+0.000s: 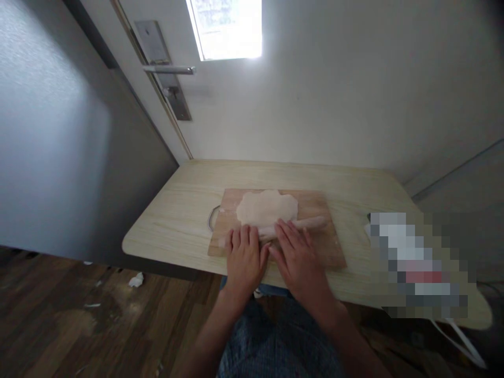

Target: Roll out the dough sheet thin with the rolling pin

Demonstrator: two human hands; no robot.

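A thin, pale sheet of dough [268, 206] with a wavy edge lies on a wooden cutting board [331, 247]. Across the dough's near edge runs a light wooden rolling pin [315, 222], its right end uncovered. My left hand [244, 257] is laid over the pin's left part, fingers pointing forward and curved onto it. Farther right, my right hand [297, 254] presses over the pin's middle, fingers bent across it. The two thumbs nearly meet between the hands. Both palms hide parts of the pin and the board's near edge.
The board rests on a pale wooden table [165, 210], with a metal ring handle [212, 218] at its left. A blurred-out object [417, 262] lies at the table's right. Behind stands a white door with a lever handle [171, 69]. White scraps [136, 280] lie on the floor.
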